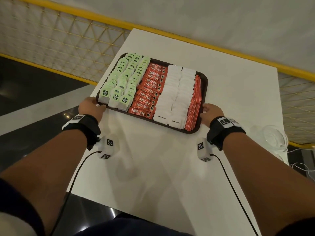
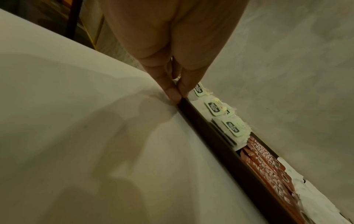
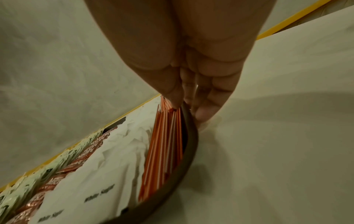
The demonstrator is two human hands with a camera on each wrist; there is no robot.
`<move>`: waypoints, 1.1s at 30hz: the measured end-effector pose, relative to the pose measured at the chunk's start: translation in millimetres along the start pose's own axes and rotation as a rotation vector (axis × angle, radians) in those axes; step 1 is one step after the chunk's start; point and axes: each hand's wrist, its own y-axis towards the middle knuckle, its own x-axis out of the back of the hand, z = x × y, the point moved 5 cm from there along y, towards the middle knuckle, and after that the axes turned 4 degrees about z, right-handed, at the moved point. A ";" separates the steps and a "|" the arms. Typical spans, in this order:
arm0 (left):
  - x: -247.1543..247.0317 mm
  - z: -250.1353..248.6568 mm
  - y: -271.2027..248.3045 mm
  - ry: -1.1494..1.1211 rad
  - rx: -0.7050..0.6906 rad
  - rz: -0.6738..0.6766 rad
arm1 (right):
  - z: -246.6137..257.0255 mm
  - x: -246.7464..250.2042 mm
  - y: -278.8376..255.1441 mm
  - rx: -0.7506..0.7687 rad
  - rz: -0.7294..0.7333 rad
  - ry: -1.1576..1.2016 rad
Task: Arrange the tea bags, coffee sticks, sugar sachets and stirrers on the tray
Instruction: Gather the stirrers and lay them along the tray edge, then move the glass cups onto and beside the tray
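A dark brown tray [image 1: 170,128] lies on the white table [image 1: 153,171]. From left to right it holds rows of green-tagged tea bags [image 1: 126,79], red coffee sticks [image 1: 150,89], white sugar sachets [image 1: 177,94] and red-and-white stirrers [image 1: 194,106]. My left hand [image 1: 95,103] pinches the tray's near-left corner; the left wrist view shows thumb and finger closed on the rim [image 2: 220,144]. On the other side, my right hand [image 1: 204,109] grips the right rim [image 3: 189,151], its thumb on the stirrers [image 3: 162,151] and its fingers outside the rim.
A yellow railing [image 1: 170,34] with mesh runs behind and to the left of the table. At the table's right edge sits a clear plastic lid or cup [image 1: 274,138] with white cords beside it. Black cables trail from both wrist cameras.
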 end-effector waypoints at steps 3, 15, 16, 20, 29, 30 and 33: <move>4.1 1.3 12.7 0.024 -0.019 0.015 | 10.0 -4.2 3.3 0.017 -0.034 0.005; 10.9 -6.0 31.3 0.175 -0.038 0.059 | 18.4 -10.7 1.7 0.027 -0.022 0.027; 12.6 -10.8 27.9 0.156 -0.029 0.018 | 17.1 -7.3 -2.4 0.033 -0.025 0.029; 14.4 -50.6 6.9 0.086 -0.105 -0.161 | 16.3 24.0 -24.8 0.109 -0.115 0.025; -82.4 -230.4 -104.6 -0.068 -0.717 0.118 | -29.4 170.6 -114.1 0.213 -0.380 0.084; -97.8 -246.3 -124.1 -0.089 -0.773 0.207 | -45.2 182.1 -125.7 0.193 -0.392 0.074; -144.0 -281.6 -183.1 -0.106 -0.899 0.445 | -101.8 198.4 -152.1 0.104 -0.386 -0.007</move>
